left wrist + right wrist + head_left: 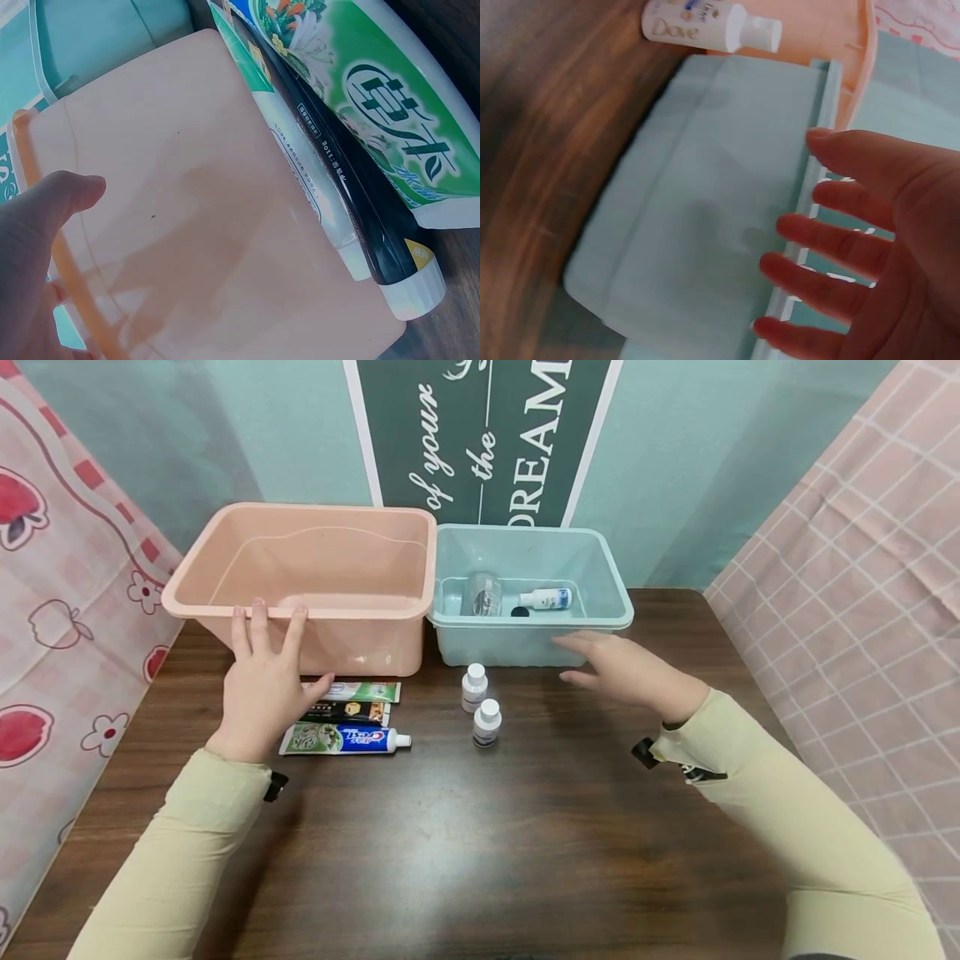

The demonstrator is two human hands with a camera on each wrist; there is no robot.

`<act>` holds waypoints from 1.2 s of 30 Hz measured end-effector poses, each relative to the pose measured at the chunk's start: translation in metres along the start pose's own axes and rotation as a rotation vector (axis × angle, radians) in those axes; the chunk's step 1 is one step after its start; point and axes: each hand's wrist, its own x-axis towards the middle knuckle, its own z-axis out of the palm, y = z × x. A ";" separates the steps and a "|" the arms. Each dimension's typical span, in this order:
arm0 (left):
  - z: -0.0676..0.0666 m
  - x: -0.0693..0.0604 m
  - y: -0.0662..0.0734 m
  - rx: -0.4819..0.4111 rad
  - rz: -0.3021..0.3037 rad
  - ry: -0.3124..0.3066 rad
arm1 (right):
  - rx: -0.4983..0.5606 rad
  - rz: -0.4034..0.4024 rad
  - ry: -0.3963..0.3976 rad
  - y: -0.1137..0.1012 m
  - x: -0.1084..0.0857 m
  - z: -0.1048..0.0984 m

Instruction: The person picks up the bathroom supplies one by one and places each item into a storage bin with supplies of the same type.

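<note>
My left hand (262,693) is at the front rim of the pink bin (330,639), fingers spread near the rim and thumb over the toothpaste tubes. In the left wrist view the hand (37,247) lies along the bin's rim. My right hand (626,672) is by the front right of the blue bin (517,647), holding nothing. The right wrist view shows that hand (885,247) with fingers extended beside the blue bin's rim (810,195). Inside the blue bin lie a clear container (483,595), a white bottle (547,599) and a small dark round item (520,612).
A blue and green toothpaste tube (345,739), a black tube (345,712) and a green and white tube (367,692) lie before the pink bin. Two white bottles, one (474,687) behind the other (487,723), stand on the brown table (480,843). Patterned cloths flank the table.
</note>
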 end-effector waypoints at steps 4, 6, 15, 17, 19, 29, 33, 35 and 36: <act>0.004 -0.001 0.001 -0.006 0.007 0.000 | 0.044 -0.014 -0.011 0.004 -0.003 0.012; 0.005 -0.001 0.001 -0.009 0.011 0.003 | 0.059 -0.019 -0.012 0.006 -0.005 0.017; 0.006 0.002 0.002 -0.009 0.017 0.023 | 0.213 -0.061 0.066 0.010 -0.008 0.038; 0.006 0.003 0.003 -0.010 0.019 0.021 | 0.257 -0.065 0.081 0.011 -0.009 0.047; 0.006 0.004 0.003 -0.012 0.020 0.020 | 0.302 -0.069 0.112 0.012 -0.009 0.056; 0.007 -0.002 0.003 -0.014 0.010 0.008 | 0.670 -0.009 0.179 0.002 -0.013 0.103; 0.006 -0.001 0.000 -0.007 0.007 0.024 | 0.756 -0.011 0.236 -0.005 -0.007 0.111; 0.005 0.000 -0.001 -0.005 0.004 0.029 | 0.793 -0.024 0.246 -0.012 -0.004 0.111; 0.005 0.000 -0.001 -0.006 0.003 0.029 | 0.815 -0.030 0.248 -0.016 -0.003 0.111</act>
